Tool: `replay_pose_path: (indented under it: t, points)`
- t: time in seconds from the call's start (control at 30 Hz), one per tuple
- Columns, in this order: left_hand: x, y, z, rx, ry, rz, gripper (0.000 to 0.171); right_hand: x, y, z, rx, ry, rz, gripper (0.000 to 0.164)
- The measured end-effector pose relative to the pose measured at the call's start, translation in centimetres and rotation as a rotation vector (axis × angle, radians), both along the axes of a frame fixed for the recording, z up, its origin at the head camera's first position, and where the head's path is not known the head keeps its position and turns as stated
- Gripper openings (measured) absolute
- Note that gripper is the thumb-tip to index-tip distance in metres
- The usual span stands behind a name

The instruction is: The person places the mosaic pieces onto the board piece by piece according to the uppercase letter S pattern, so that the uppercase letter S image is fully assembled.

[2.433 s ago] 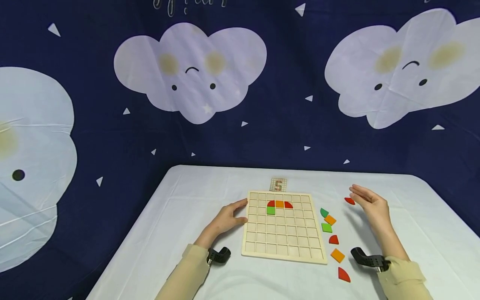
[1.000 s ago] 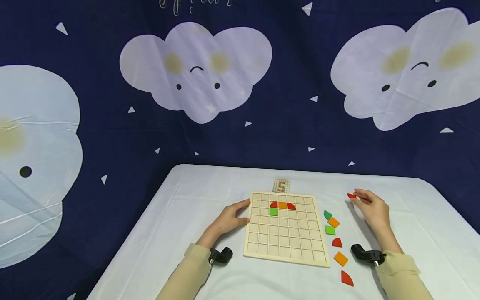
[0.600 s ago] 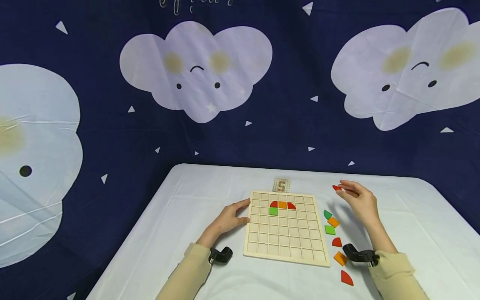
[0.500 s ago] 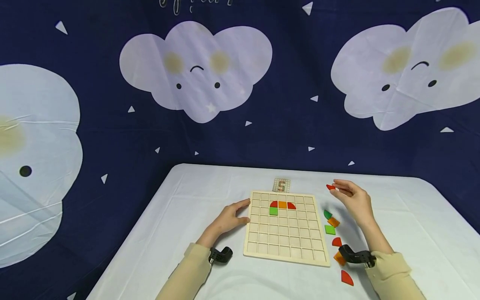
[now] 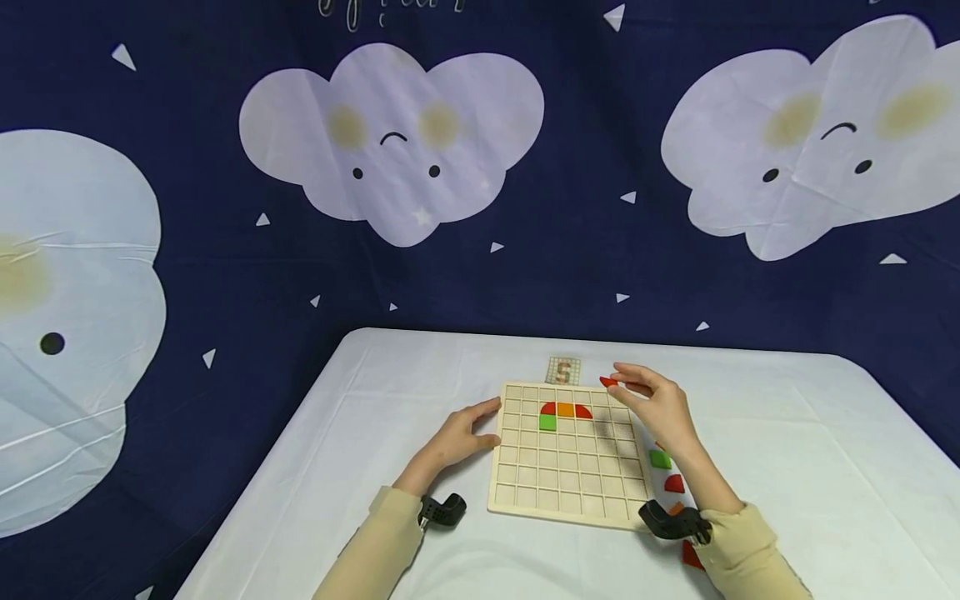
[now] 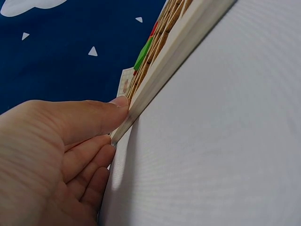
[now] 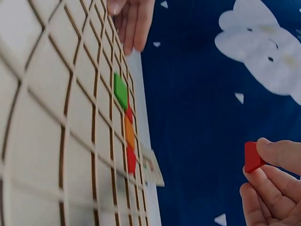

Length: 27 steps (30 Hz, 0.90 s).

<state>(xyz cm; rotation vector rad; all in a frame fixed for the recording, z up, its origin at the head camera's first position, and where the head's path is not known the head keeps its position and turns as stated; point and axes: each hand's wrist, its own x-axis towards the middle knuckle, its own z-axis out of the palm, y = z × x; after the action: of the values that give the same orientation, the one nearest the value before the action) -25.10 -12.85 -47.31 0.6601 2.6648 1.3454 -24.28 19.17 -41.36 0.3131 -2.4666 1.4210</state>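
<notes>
The right hand (image 5: 662, 410) is raised, thumb and fingertips pinching a red piece (image 5: 607, 382); the grid board (image 5: 558, 483) lies below them. The left hand (image 5: 452, 437) touches the board's edge, index finger and thumb spread wide.

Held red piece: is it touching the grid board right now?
Apart. The right wrist view shows a clear gap, with blue backdrop between the held red piece and the grid board.

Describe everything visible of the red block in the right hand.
The red block looks smooth, possibly painted wood, with flat faces; full outline and tilt are unclear. It is in midair near the far right corner of the pale wooden grid board, pinched by thumb and fingers of the right hand.
</notes>
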Motion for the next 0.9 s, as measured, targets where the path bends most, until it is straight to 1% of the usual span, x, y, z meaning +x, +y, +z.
replay_pose_path:
  t: [0.2, 0.4, 0.6, 0.73, 0.9]
  points:
    - [-0.1, 0.0, 0.1, -0.004, 0.000, 0.000, 0.064, 0.2, -1.9, 0.1, -0.027, -0.004, 0.017, 0.041]
    - [-0.1, 0.0, 0.0, -0.013, 0.001, 0.006, 0.063, 0.5, -3.2, -0.3, -0.024, -0.009, 0.048, 0.043]
    - [-0.1, 0.0, 0.1, -0.012, -0.006, 0.008, 0.064, 0.8, -4.4, -1.2, -0.036, -0.035, 0.067, 0.040]
    - [0.0, -0.1, 0.1, -0.011, -0.002, 0.005, 0.064, 1.1, -5.5, -1.9, -0.041, -0.035, 0.095, 0.040]
    - [0.0, -0.2, 0.1, -0.013, 0.003, -0.001, 0.064, 1.1, -6.6, -3.4, -0.031, -0.036, 0.120, 0.041]
